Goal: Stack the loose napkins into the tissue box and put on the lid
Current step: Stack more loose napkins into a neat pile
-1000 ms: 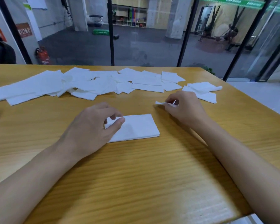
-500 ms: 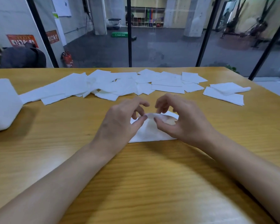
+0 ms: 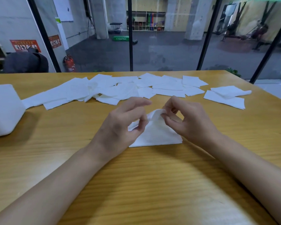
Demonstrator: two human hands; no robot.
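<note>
A small stack of white napkins (image 3: 157,137) lies on the wooden table in front of me. My right hand (image 3: 190,122) pinches the far edge of the top napkin and holds it lifted. My left hand (image 3: 122,125) sits over the stack's left side, thumb and finger tips closed on the same napkin's left edge. Many loose napkins (image 3: 120,90) are strewn in a row along the far side of the table. A white tissue box (image 3: 3,111) stands at the left edge; its opening and lid are not visible.
Two more napkins (image 3: 225,98) lie apart at the far right. The table (image 3: 136,184) ends at a glass wall with black posts behind it. The table's right edge runs diagonally near my right forearm.
My right hand brought a napkin from the right onto the stack, and both hands now hold its raised edge. The view swung left, bringing the tissue box into sight.
</note>
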